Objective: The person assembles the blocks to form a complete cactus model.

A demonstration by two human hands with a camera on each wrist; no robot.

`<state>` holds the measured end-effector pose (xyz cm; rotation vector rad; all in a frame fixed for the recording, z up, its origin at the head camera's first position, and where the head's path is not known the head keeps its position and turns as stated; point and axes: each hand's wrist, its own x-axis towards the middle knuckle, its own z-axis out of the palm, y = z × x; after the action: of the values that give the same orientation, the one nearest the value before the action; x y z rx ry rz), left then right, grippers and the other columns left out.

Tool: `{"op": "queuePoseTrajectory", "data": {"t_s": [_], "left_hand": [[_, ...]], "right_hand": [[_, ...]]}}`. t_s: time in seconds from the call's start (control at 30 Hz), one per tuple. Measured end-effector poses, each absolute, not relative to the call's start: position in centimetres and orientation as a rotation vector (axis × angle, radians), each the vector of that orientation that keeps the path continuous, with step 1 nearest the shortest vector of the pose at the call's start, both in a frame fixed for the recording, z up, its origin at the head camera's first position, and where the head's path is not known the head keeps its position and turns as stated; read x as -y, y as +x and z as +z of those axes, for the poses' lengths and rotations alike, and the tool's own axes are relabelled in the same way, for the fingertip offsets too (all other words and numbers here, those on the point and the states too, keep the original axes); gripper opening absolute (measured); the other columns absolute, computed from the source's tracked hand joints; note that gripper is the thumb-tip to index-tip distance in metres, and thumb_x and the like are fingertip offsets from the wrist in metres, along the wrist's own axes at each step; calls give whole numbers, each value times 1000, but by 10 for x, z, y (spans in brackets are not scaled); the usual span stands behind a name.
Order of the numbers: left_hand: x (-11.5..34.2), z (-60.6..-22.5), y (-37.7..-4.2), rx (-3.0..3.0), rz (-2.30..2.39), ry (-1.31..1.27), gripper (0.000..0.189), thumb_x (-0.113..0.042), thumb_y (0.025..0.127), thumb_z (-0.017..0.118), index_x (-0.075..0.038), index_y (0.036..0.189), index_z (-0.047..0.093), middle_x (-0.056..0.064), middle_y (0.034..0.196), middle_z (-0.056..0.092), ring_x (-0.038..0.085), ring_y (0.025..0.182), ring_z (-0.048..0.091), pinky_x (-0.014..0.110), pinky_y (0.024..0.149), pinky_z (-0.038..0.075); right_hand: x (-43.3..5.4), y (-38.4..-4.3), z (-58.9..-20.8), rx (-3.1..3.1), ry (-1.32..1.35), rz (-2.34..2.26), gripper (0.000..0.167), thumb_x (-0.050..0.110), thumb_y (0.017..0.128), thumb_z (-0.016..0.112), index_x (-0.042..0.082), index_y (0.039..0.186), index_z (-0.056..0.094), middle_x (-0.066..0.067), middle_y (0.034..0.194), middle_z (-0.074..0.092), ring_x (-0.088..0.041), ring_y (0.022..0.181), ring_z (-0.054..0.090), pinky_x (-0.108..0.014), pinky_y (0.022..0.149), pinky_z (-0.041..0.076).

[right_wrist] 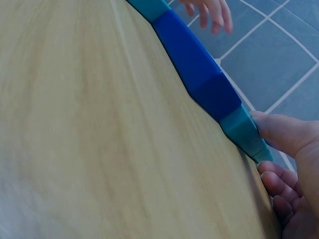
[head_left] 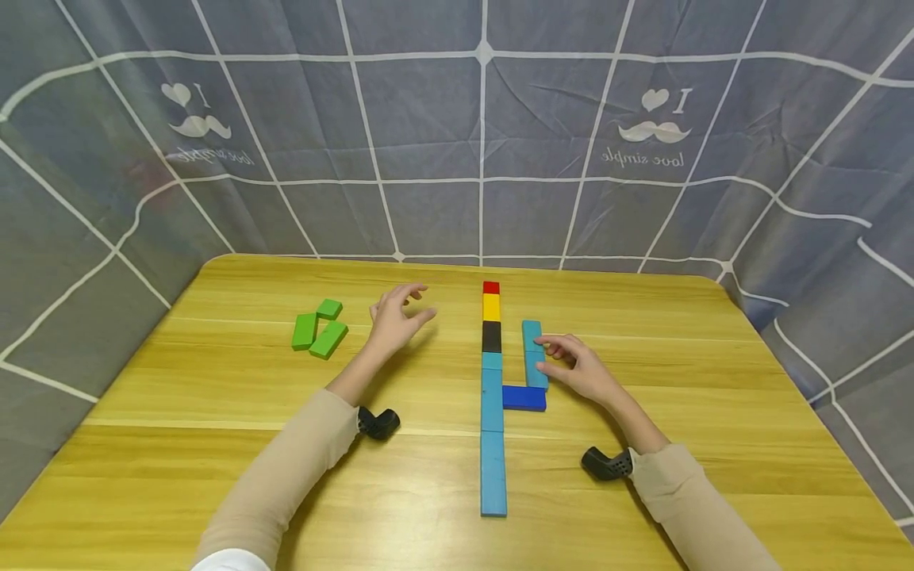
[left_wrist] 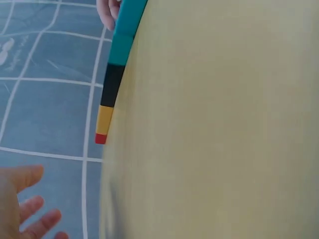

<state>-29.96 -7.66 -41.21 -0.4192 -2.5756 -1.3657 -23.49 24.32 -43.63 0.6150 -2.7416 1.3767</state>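
Observation:
My right hand is at the right side of two light blue blocks laid end to end. Its thumb and forefinger are spread, with tips at the lower block and the upper block. Below them a dark blue block lies crosswise, joining a long column on its left. That column runs from light blue blocks up through a black block and a yellow block to a red block. Left of the column my left hand hovers with loosely bent fingers, holding nothing.
Three green blocks lie loose on the left of the wooden table. A grey curtain with white lines hangs behind the table and at its sides. Black wrist devices sit at both cuffs.

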Motion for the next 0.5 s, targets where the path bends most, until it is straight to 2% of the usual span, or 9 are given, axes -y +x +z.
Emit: {"op": "queuePoseTrajectory", "data": {"t_s": [0.27, 0.5], "left_hand": [[110, -419, -265, 2533, -1376, -282, 42, -17, 81, 69, -2, 118, 57, 18, 105, 58, 33, 96, 48, 51, 85, 23], [140, -425, -240, 2465, -1328, -101, 44, -14, 78, 72, 1, 117, 56, 19, 105, 57, 33, 99, 42, 48, 87, 24]], "right_hand": [[-243, -236, -439, 2706, 631, 1383, 38, 12, 84, 66, 2, 120, 57, -10, 98, 52, -20, 88, 46, -25, 76, 39], [-243, -235, -438, 2728, 617, 1374, 38, 13, 84, 66, 4, 121, 57, -9, 98, 53, -20, 89, 46, -26, 77, 39]]}}
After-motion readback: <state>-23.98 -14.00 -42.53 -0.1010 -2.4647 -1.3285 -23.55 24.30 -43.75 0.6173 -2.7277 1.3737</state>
